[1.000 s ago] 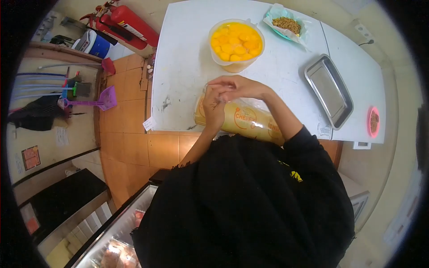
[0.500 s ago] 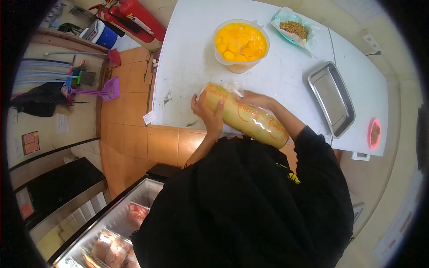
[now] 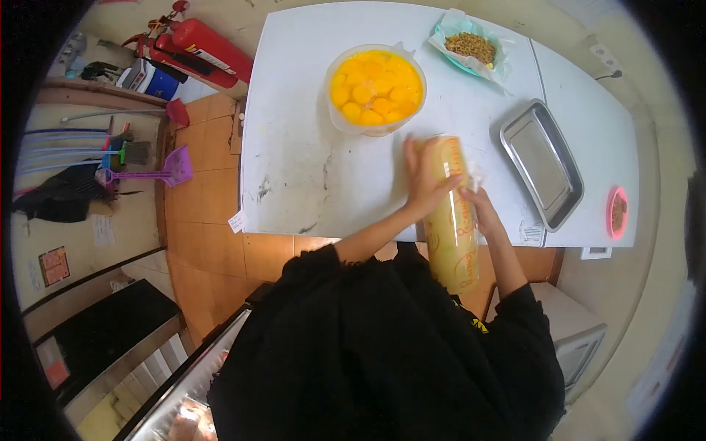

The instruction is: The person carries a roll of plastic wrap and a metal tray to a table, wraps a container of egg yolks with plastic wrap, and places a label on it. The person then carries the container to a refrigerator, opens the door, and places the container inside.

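Observation:
A thick yellowish roll of cling film [image 3: 450, 228] with orange printing slants from the table's front edge down toward my body. Its far end is over the white table [image 3: 309, 176]. My left hand [image 3: 428, 180] presses round the roll's left side near the top, slightly blurred. On the right side, my right hand [image 3: 482, 209] grips the roll lower down, with some of its fingers hidden. A crumpled loose bit of clear film [image 3: 476, 176] shows just above it. Beyond the roll stands a clear plastic tub of cracked eggs [image 3: 376, 88], yolks on top.
At right lies a metal tray [image 3: 542, 165]. Behind it sits a paper-lined green dish of brown crumbs [image 3: 471, 50]. A pink bowl [image 3: 618, 213] is near the right corner. Fire extinguishers [image 3: 209, 48] stand at left, and an open chest with packed food [image 3: 184, 419] is below left.
The roll has swung from a slant across the table to nearly upright in view, moving right. Both hands have moved right with it, and the right hand has shifted lower along its side.

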`<act>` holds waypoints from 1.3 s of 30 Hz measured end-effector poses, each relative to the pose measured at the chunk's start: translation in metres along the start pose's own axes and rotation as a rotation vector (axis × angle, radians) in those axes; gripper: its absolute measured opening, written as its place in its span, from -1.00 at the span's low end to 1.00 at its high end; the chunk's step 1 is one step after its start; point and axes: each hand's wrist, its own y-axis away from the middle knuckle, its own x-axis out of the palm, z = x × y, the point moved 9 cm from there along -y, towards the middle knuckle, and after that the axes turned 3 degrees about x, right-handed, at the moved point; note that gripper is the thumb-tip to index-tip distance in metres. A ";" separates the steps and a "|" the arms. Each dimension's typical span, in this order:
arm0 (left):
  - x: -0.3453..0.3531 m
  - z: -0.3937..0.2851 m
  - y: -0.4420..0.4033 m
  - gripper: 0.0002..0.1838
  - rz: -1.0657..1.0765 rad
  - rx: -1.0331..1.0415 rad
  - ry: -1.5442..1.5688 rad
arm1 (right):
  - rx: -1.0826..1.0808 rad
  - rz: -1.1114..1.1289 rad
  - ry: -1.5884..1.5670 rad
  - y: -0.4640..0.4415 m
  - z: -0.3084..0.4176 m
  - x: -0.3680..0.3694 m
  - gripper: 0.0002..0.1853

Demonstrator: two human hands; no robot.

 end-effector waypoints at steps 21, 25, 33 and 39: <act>-0.046 -0.060 0.017 -0.58 0.365 0.316 -0.458 | -1.229 -0.259 0.933 -0.063 0.271 0.143 -0.59; -0.046 -0.069 0.028 -0.60 0.362 0.440 -0.483 | -0.847 -0.079 1.304 -0.137 0.259 0.191 -0.48; -0.046 -0.069 0.035 -0.73 0.351 0.626 -0.482 | -0.658 -0.011 1.106 -0.133 0.213 0.142 -0.44; -0.047 -0.073 0.045 -0.84 0.349 0.738 -0.455 | -0.545 -0.110 0.999 -0.093 0.189 0.116 -0.43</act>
